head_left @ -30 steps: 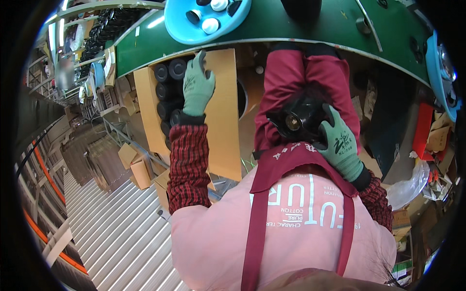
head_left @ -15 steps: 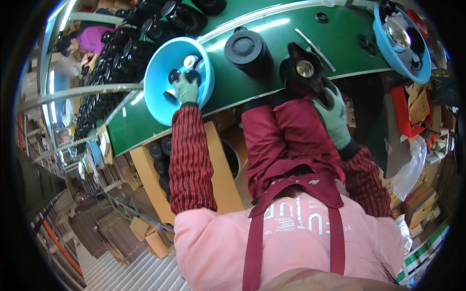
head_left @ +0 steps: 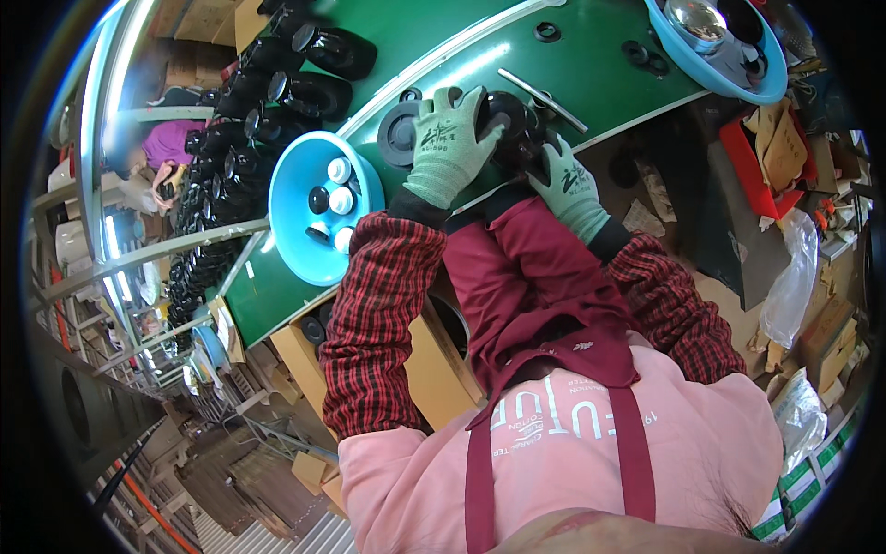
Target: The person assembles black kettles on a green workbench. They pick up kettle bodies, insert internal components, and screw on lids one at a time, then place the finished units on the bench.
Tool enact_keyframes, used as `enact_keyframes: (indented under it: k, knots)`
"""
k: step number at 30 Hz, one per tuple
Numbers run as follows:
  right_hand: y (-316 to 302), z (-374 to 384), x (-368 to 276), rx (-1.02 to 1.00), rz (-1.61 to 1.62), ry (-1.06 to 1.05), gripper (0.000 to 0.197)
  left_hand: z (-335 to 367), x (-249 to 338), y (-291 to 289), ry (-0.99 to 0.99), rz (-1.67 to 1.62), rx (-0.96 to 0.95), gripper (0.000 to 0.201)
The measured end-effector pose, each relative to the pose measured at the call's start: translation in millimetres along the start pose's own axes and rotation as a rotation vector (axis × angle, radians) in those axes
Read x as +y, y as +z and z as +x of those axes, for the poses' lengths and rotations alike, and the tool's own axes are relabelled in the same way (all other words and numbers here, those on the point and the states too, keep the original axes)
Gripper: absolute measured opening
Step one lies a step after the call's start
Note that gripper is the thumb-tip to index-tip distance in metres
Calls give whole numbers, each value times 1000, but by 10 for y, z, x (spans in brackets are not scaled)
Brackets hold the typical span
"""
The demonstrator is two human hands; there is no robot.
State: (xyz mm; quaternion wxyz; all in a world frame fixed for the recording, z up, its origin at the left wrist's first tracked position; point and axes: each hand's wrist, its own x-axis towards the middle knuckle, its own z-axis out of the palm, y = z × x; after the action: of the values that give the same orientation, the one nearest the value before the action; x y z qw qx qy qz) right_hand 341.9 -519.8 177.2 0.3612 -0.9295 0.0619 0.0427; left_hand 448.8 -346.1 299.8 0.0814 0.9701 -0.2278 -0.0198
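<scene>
**Two gloved hands at a black jug**

Your left hand [head_left: 452, 146] and right hand [head_left: 569, 191] meet at the near edge of the green table [head_left: 443, 69], with the black jug [head_left: 524, 137] between them. The left thumb and fingers stand apart and curve about the jug's left side; you cannot tell whether they grip it. The right hand is clamped on the jug's right side, its fingertips partly hidden. Just left of your left hand stands a black canister [head_left: 398, 135]; farther left lies a blue bowl [head_left: 297, 229] of small black and white caps [head_left: 340, 170]. Beyond your right hand lies a metal rod [head_left: 543, 101]. Well to its right, note a second blue bowl [head_left: 685, 66] and, nearer, a red box [head_left: 744, 166].
</scene>
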Motion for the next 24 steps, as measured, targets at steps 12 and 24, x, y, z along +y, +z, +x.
enact_keyframes:
  k: [12,24]
  knots:
    - [94,29,95,144,31,-115,51,463,292,-280,231,39,-216,74]
    - [209,60,153,104,5,-171,57,274,419,-51,-190,46,-196,97]
